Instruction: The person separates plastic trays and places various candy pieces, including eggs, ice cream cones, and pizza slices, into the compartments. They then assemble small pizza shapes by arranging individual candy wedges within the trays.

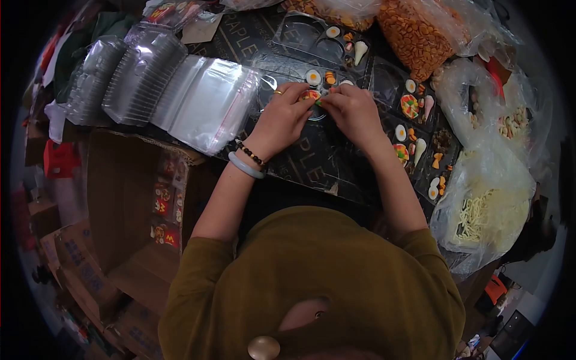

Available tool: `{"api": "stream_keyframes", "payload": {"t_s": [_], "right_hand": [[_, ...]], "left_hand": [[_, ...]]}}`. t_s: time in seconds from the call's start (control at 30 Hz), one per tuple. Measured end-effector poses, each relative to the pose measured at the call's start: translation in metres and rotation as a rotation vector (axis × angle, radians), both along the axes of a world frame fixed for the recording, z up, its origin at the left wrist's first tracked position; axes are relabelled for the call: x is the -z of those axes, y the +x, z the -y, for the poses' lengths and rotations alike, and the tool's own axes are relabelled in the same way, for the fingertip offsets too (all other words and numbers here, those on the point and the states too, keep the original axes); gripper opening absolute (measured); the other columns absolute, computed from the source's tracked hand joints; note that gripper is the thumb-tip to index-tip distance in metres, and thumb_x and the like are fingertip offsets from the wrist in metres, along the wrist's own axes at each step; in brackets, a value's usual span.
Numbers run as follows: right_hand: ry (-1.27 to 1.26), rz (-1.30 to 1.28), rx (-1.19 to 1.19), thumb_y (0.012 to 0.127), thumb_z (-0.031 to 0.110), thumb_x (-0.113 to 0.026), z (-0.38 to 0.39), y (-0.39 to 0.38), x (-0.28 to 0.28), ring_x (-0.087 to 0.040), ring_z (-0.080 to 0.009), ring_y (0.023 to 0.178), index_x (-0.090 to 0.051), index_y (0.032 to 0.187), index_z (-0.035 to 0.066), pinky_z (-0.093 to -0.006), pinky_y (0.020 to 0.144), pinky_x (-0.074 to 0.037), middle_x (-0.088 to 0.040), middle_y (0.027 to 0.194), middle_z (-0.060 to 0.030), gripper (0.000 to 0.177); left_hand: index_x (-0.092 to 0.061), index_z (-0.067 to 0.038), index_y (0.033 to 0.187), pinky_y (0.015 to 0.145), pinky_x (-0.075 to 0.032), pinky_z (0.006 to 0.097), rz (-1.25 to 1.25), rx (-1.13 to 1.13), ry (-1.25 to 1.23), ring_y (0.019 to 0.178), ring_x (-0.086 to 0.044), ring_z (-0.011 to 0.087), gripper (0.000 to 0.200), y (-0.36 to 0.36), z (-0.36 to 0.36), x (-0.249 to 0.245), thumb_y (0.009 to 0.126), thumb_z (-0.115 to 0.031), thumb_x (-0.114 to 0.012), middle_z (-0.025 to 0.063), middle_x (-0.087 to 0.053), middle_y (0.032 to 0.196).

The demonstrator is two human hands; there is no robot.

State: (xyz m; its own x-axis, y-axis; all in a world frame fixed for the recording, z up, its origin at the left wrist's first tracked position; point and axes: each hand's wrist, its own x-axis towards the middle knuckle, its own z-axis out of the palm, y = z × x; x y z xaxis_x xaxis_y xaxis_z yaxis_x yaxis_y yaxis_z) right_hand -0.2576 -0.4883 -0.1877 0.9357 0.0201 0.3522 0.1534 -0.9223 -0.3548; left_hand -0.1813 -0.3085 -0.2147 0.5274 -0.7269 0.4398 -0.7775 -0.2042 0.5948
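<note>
My left hand (287,114) and my right hand (354,114) meet over a clear plastic tray (269,84) on the dark table. Between their fingertips is a small round toy pizza (311,95) in red, yellow and green, partly covered by the fingers. Both hands are closed, pinching at its edges. Just beyond them lie a toy fried egg (313,77) and a small orange layered piece (330,78). A white piece behind my right fingers is mostly hidden. The left wrist wears a beaded bracelet and a pale bangle.
More clear trays with toy foods (410,105) stand at the right and back. Stacked plastic trays (144,78) and clear bags (207,102) are at left. Bags of orange pieces (414,39) and pale noodle-like strips (475,216) lie right. An open cardboard box (117,198) stands lower left.
</note>
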Motion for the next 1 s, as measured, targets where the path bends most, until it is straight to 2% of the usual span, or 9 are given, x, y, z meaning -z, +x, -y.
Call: {"api": "stream_keyframes", "payload": {"t_s": [0.2,0.4,0.53,0.7,0.77,0.83,0.9,0.93,1.0], "right_hand": [[-0.137,0.106,-0.008,0.075,0.012,-0.063,-0.001,0.003,0.015,-0.061,-0.0209,0.073,-0.069,0.080,0.012,-0.0352,0.066,-0.043,-0.059,0.075,-0.0020,0.008],[-0.179,0.039,-0.016,0.076,0.012,-0.064,0.000,0.001,0.009,-0.061,-0.0205,0.071,-0.069,0.088,0.013,-0.0331,0.064,-0.042,-0.060,0.076,-0.0016,0.013],[-0.048,0.086,0.000,0.077,0.012,-0.070,-0.003,-0.006,-0.011,-0.061,-0.0203,0.071,-0.068,0.092,0.011,-0.0330,0.064,-0.042,-0.061,0.079,-0.0020,0.015],[0.067,0.110,-0.026,0.076,0.008,-0.073,-0.002,-0.015,-0.026,-0.061,-0.0200,0.073,-0.067,0.095,0.009,-0.0328,0.065,-0.043,-0.062,0.081,-0.0024,0.020],[0.084,0.096,-0.026,0.076,0.008,-0.074,-0.002,-0.019,-0.032,-0.061,-0.0199,0.073,-0.066,0.096,0.009,-0.0323,0.066,-0.043,-0.062,0.082,-0.0024,0.021],[0.136,0.057,-0.020,0.076,0.005,-0.073,-0.003,-0.024,-0.037,-0.060,-0.0217,0.074,-0.068,0.098,0.008,-0.0324,0.067,-0.044,-0.064,0.084,-0.0043,0.023],[0.161,0.029,-0.009,0.076,0.004,-0.073,-0.002,-0.027,-0.038,-0.060,-0.0216,0.074,-0.068,0.098,0.008,-0.0320,0.067,-0.044,-0.064,0.084,-0.0040,0.022],[0.172,0.014,-0.005,0.076,0.004,-0.073,0.000,-0.028,-0.039,-0.059,-0.0216,0.074,-0.068,0.098,0.008,-0.0318,0.068,-0.044,-0.064,0.084,-0.0039,0.022],[0.185,-0.029,0.025,0.076,0.004,-0.073,0.003,-0.031,-0.040,-0.059,-0.0215,0.073,-0.068,0.098,0.009,-0.0318,0.067,-0.044,-0.064,0.084,-0.0035,0.023]], "left_hand": [[-0.062,0.001,0.108,0.091,-0.046,0.0382,-0.032,-0.026,-0.009,0.106,-0.056,0.0327,0.029,0.000,-0.003,0.006,0.080,-0.003,-0.066,0.0158,-0.057,0.116],[-0.059,0.002,0.112,0.092,-0.046,0.0391,-0.014,-0.010,0.032,0.108,-0.054,0.0347,0.031,0.001,-0.005,0.002,0.082,-0.005,-0.064,0.0174,-0.055,0.118],[-0.057,-0.001,0.118,0.095,-0.045,0.0393,-0.012,-0.082,-0.014,0.114,-0.053,0.0372,0.039,0.018,-0.005,-0.022,0.081,-0.007,-0.068,0.0198,-0.052,0.125],[-0.065,0.000,0.105,0.086,-0.050,0.0384,0.329,-0.377,-0.269,0.098,-0.062,0.0349,0.022,0.160,0.025,-0.065,0.084,-0.004,-0.061,0.0182,-0.062,0.110],[-0.066,0.001,0.097,0.085,-0.050,0.0409,0.374,-0.372,-0.292,0.095,-0.061,0.0372,0.019,0.231,0.050,-0.064,0.082,-0.004,-0.057,0.0210,-0.063,0.101],[-0.068,-0.001,0.096,0.085,-0.050,0.0418,0.324,-0.377,0.030,0.095,-0.062,0.0362,0.020,0.295,0.075,-0.057,0.080,-0.008,-0.059,0.0204,-0.065,0.099],[-0.068,-0.003,0.100,0.087,-0.049,0.0430,0.223,-0.387,0.265,0.099,-0.061,0.0392,0.021,0.323,0.101,-0.050,0.084,-0.012,-0.058,0.0208,-0.066,0.098],[-0.067,0.000,0.098,0.082,-0.051,0.0387,0.306,-0.394,0.270,0.090,-0.064,0.0315,0.018,0.333,0.116,-0.038,0.087,-0.008,-0.056,0.0166,-0.067,0.094],[-0.065,0.001,0.100,0.080,-0.051,0.0373,0.378,-0.386,0.347,0.090,-0.064,0.0307,0.018,0.350,0.138,-0.027,0.087,-0.008,-0.056,0.0169,-0.066,0.095]]}}
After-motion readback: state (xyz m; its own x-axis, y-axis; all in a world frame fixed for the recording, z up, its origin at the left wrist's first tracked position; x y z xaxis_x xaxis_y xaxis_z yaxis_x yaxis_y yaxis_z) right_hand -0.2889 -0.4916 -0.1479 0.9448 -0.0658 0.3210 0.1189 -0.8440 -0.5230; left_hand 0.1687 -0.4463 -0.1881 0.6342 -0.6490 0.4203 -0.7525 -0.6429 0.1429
